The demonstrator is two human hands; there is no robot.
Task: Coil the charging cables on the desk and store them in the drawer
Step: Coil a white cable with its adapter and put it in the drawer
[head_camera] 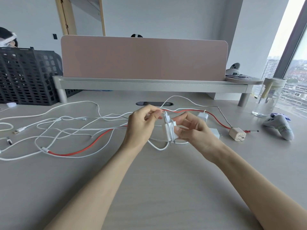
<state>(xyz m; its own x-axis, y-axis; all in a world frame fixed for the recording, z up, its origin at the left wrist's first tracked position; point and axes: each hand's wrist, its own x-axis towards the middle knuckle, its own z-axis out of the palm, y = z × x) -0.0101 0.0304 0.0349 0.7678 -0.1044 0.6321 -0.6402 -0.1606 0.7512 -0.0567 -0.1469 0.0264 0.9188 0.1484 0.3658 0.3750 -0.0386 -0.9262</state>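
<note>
A pale wall (166,15) rises behind a pink divider (142,58), with a grey shelf (149,84) at its foot, across the light tabletop (149,188). A black crate (25,75) sits at left. Daylight comes through the tall window (295,63) at right.

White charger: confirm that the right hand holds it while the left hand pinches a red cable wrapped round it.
One thing is wrong: the wrapped cable is white, not red. In the head view the right hand holds the white charger while the left hand pinches the white cable wrapped round it. The red cable lies loose on the desk.
</note>
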